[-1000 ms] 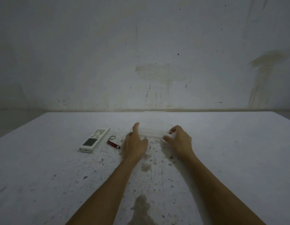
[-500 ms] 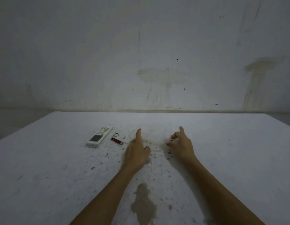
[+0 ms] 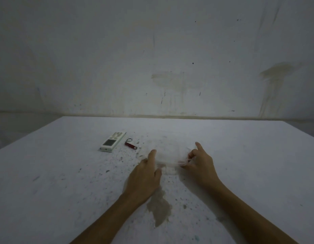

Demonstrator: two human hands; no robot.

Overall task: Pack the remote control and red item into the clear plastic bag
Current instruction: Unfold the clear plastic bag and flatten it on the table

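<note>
Bag (image 3: 167, 155), clear plastic, lying flat on the desk (image 3: 64, 173) between both hands, hard to make out against the pale speckled top. Thin and limp by the look of it, very light, likely to cling to itself and slide about; best taken at the near edge, one layer in each hand, then pulled apart to make a mouth. Left hand (image 3: 143, 180) resting palm down at the bag's left side, forefinger stretched out far along it, other fingers loosely flat, apparently pinning the film and not gripping it. Right hand (image 3: 200, 166) at the bag's right side, thumb and bent fingers (image 3: 189, 158) pinched on a crumpled bit of plastic there, forefinger pointing away far and free. Whether one layer or both are caught in that pinch: cannot tell.

Remote control (image 3: 113, 142), white, lying flat to the far left of the hands, well apart from the bag, screen end nearer. Stiff, light, easy to lift by its long sides and slide in narrow end first. Red item (image 3: 130, 145), small and slim with a ring at its far end, just beside the remote on its right, between remote and bag. Hard, small, prone to roll; better pinched by the body or hooked by the ring. Neither packed yet; opening the bag seems the step in hand.
</note>
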